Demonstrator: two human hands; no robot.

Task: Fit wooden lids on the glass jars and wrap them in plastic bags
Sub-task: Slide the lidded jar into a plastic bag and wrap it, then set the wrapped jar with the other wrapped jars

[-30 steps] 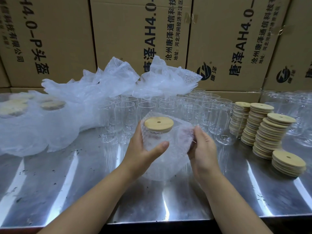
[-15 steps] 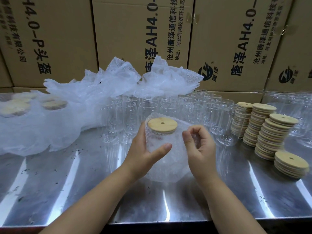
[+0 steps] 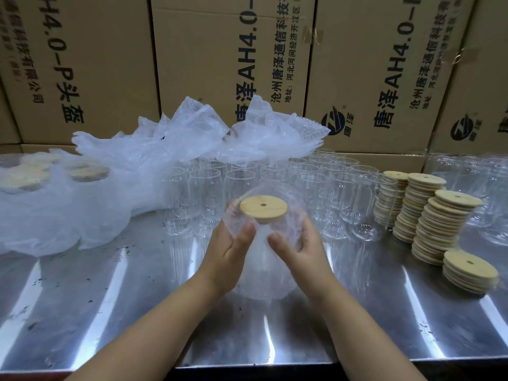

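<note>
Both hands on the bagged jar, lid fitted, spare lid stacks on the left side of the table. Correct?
No. The head view shows the spare lid stacks on the right side of the table, not the left. The rest holds: left hand and right hand both hold the bagged jar, lid fitted.

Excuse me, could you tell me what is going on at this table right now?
A person is bagging a glass jar on the steel table. The left hand and right hand grip the plastic bag around it, and the wooden lid on the jar shows above the bag. Unlidded jars stand behind, lid stacks at the right, and loose bags at the left.
</note>
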